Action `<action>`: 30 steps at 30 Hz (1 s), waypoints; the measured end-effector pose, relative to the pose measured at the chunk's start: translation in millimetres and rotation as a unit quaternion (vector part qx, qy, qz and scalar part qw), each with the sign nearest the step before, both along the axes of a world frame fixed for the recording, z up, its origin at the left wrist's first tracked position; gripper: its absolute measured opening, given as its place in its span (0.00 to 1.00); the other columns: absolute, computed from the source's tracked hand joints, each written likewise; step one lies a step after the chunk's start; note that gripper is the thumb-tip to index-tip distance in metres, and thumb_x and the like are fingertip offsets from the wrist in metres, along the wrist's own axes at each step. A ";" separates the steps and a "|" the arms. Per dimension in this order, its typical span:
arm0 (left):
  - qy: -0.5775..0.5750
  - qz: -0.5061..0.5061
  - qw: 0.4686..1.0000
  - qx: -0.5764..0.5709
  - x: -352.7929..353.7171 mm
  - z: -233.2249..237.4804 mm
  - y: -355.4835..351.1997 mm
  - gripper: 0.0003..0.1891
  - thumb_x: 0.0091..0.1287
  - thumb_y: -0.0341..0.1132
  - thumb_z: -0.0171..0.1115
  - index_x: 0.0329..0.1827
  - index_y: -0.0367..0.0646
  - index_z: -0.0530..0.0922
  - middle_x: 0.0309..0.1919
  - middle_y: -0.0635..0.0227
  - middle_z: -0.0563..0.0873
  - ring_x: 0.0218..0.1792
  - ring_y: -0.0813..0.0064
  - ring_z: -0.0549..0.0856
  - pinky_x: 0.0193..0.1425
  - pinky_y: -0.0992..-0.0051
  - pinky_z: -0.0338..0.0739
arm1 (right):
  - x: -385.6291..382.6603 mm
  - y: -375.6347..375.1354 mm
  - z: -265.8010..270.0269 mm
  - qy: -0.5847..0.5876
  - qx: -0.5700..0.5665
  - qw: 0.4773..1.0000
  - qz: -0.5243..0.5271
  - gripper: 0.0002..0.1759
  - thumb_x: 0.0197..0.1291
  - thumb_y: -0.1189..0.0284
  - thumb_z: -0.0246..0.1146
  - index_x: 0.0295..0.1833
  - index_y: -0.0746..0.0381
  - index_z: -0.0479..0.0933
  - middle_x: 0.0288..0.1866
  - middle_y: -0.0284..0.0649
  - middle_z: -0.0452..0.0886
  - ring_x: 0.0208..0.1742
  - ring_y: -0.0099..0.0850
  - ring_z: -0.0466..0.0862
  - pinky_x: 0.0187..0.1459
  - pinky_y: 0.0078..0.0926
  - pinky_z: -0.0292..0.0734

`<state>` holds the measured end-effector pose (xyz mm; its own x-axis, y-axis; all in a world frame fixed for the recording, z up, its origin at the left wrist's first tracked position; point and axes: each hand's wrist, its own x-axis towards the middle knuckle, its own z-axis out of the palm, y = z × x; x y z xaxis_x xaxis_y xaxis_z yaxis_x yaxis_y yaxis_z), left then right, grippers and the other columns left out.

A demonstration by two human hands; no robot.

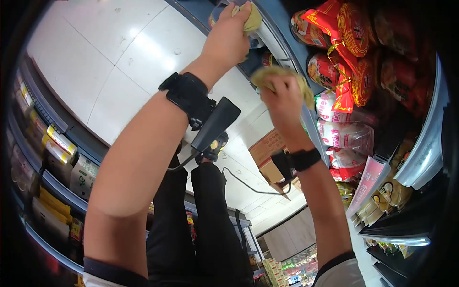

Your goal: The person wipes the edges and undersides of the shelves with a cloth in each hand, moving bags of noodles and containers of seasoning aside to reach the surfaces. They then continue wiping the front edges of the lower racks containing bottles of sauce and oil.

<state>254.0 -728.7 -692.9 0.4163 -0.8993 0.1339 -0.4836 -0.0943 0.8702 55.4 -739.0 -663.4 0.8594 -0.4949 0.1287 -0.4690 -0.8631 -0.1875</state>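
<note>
My left hand [228, 39] is up at the top of the view, its fingers closed on a yellowish cloth [253, 20]. A clear plastic container [258, 41] shows right behind that hand, partly hidden by it. Lower and to the right, my right hand [283, 98] grips another yellowish cloth [267, 76], slightly blurred, close to the shelf's front edge. Red-labelled jars [321, 68] with red wrapping stand on the shelf just right of this hand.
Pink-and-white packages [345, 135] sit along the right shelf, with a pink price card [367, 184] below. Another shelf with cylindrical packs [60, 143] runs down the left. A cardboard box [267, 155] rests on the white tiled floor [114, 62]. A thin cable [248, 190] hangs between my wrists.
</note>
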 end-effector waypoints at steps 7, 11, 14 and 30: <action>-0.009 0.085 0.996 0.026 33.9 21.5 0.0 0.23 0.52 0.20 0.47 0.54 0.35 0.71 0.55 0.45 0.70 0.58 0.49 0.69 0.61 0.68 0.65 | 105.1 -52.3 -14.1 0.029 -0.170 0.983 0.064 0.08 0.40 0.70 0.59 0.30 0.55 0.77 0.41 0.31 0.72 0.46 0.31 0.72 0.44 0.26 0.69; -0.019 0.022 1.000 0.003 41.0 32.6 -1.0 0.22 0.51 0.22 0.48 0.52 0.38 0.73 0.57 0.52 0.71 0.54 0.52 0.73 0.58 0.68 0.69 | 67.1 -38.0 -5.4 0.066 -0.142 0.987 0.026 0.08 0.40 0.71 0.59 0.31 0.55 0.77 0.42 0.33 0.72 0.46 0.34 0.72 0.43 0.28 0.71; -0.012 -0.014 0.995 0.096 38.8 32.8 -1.8 0.24 0.53 0.25 0.48 0.57 0.41 0.70 0.62 0.52 0.65 0.51 0.54 0.76 0.56 0.68 0.71 | 18.9 -25.3 -0.1 0.116 -0.129 0.985 -0.018 0.10 0.40 0.72 0.59 0.33 0.54 0.78 0.42 0.33 0.72 0.44 0.35 0.72 0.41 0.29 0.73; -0.002 -0.056 0.976 0.212 40.0 43.7 -0.1 0.27 0.54 0.31 0.49 0.61 0.39 0.65 0.66 0.60 0.61 0.48 0.55 0.78 0.52 0.67 0.73 | 68.4 -36.6 -11.1 0.097 -0.129 0.987 0.003 0.09 0.41 0.73 0.58 0.33 0.57 0.77 0.43 0.30 0.73 0.41 0.33 0.73 0.34 0.26 0.75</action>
<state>294.0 -728.7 -649.2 0.3128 -0.9136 -0.2596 -0.5141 -0.3927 0.7625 123.8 -775.6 -674.5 0.8826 -0.4629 0.0822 -0.4700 -0.8727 0.1323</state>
